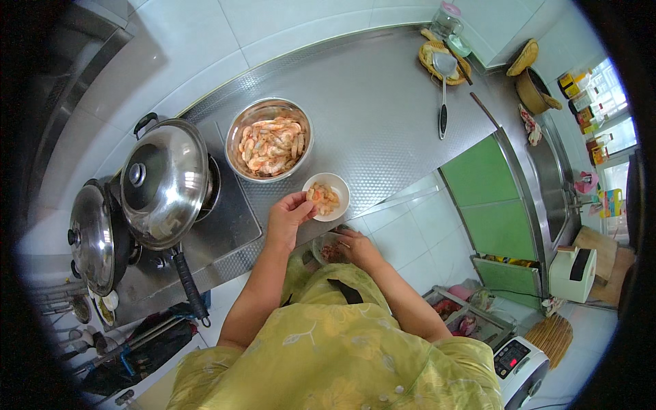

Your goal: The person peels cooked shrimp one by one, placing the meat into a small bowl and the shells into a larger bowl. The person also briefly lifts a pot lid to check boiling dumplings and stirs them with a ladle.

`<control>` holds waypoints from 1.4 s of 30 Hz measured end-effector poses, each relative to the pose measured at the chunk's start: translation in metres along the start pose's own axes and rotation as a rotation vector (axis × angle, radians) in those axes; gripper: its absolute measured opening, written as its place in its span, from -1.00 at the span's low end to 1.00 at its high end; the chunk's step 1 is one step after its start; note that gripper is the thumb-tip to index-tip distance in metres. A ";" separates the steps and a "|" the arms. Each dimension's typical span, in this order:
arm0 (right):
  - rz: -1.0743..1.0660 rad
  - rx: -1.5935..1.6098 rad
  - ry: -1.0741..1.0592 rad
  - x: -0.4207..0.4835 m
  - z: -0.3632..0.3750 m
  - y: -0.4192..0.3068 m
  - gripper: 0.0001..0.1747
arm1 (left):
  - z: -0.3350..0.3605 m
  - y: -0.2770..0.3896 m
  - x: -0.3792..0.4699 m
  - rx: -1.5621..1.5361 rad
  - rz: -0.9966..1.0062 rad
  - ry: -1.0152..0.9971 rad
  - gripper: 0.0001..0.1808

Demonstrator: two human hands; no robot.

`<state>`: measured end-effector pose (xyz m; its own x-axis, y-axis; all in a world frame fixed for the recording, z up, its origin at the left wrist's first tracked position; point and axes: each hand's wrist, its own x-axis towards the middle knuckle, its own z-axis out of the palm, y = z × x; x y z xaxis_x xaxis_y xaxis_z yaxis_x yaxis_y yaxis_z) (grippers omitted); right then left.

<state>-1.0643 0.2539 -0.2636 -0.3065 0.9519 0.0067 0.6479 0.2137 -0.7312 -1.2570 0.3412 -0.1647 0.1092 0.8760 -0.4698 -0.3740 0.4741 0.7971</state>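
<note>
My left hand (pixel 294 211) holds a small peeled shrimp (pixel 310 195) between thumb and fingers at the left rim of a white bowl (pixel 345 192). Peeled shrimp (pixel 326 201) lie in that bowl. Lower down, past the counter edge, my right hand (pixel 357 248) is over a clear container (pixel 319 250) with reddish scraps in it; whether its fingers hold anything is unclear. Behind the white bowl stands a steel bowl (pixel 309 154) filled with unpeeled shrimp (pixel 271 143).
On the stove at left are a lidded wok (pixel 164 187) and another lidded pan (pixel 95 238). A spatula (pixel 444 97) rests across a woven basket (pixel 428 64) at the back right. The steel counter's front edge runs just before me.
</note>
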 end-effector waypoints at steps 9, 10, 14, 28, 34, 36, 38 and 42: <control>0.406 0.468 0.227 0.063 -0.062 -0.081 -0.78 | 0.014 -0.004 -0.009 0.510 0.257 0.057 -0.76; 0.483 0.555 0.195 0.069 -0.062 -0.083 -0.76 | 0.021 -0.001 -0.013 0.533 0.291 0.063 -0.78; 0.598 0.916 0.174 0.075 -0.058 -0.082 -0.79 | 0.024 -0.009 -0.018 0.763 0.670 0.100 -0.80; 0.497 0.951 0.185 0.083 -0.049 -0.084 -0.78 | 0.022 -0.016 -0.013 0.875 0.867 0.202 -0.82; 0.483 0.702 0.261 0.087 -0.035 -0.077 -0.79 | 0.023 -0.020 -0.012 0.794 0.772 0.248 -0.80; 0.438 0.526 0.282 0.086 -0.036 -0.081 -0.81 | 0.024 -0.021 -0.013 0.769 0.760 0.272 -0.80; 0.412 0.440 0.291 0.087 -0.037 -0.084 -0.83 | 0.025 -0.019 -0.014 0.747 0.748 0.290 -0.79; 0.371 0.361 0.286 0.088 -0.040 -0.092 -0.85 | 0.025 -0.019 -0.014 0.701 0.715 0.306 -0.79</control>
<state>-1.1229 0.3263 -0.1687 0.1276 0.9809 -0.1469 0.3823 -0.1853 -0.9053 -1.2283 0.3221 -0.1635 -0.2008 0.9591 0.1996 0.3687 -0.1147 0.9225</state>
